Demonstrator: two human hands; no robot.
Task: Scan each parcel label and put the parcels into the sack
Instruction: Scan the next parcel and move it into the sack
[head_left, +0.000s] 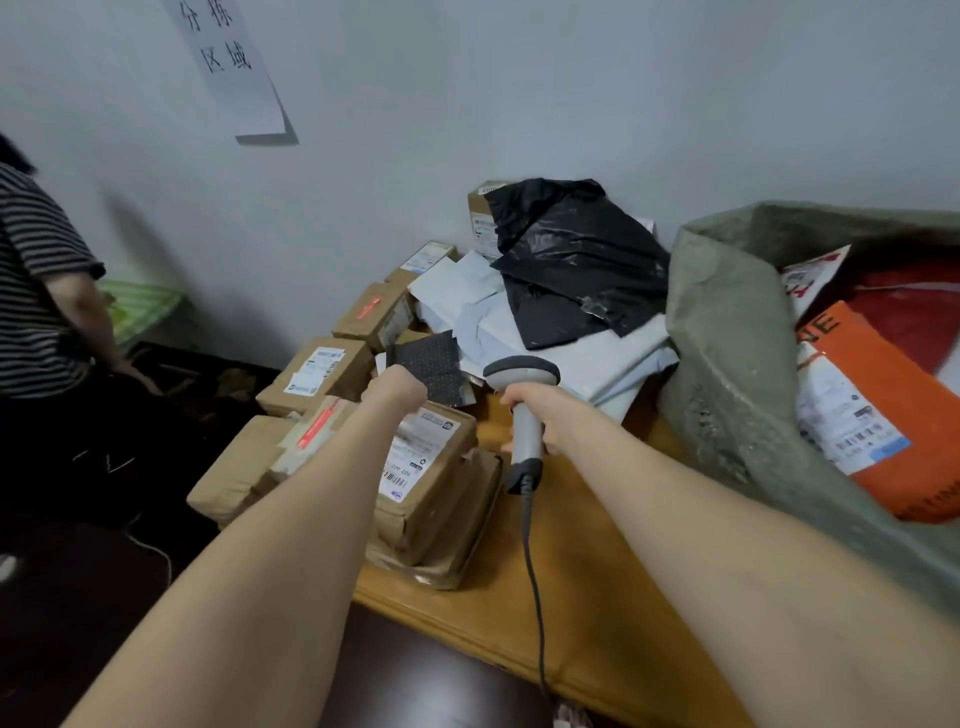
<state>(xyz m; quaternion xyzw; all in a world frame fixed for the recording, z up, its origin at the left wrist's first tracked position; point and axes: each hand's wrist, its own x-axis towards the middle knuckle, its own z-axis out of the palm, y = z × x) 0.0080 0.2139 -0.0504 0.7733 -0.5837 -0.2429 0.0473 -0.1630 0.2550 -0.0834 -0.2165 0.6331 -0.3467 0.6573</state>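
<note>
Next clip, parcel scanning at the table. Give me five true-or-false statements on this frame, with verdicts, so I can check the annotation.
1. The right hand grips the scanner by its handle. True.
2. The sack holds nothing. False: an orange parcel lies in its mouth.
3. The black plastic parcel lies on top of the pale mailers. True.
4. The scanner is cordless. False: a cable hangs from its handle.
5. The left hand rests on the sack. False: it reaches toward the dark dotted parcel, away from the sack.
</note>
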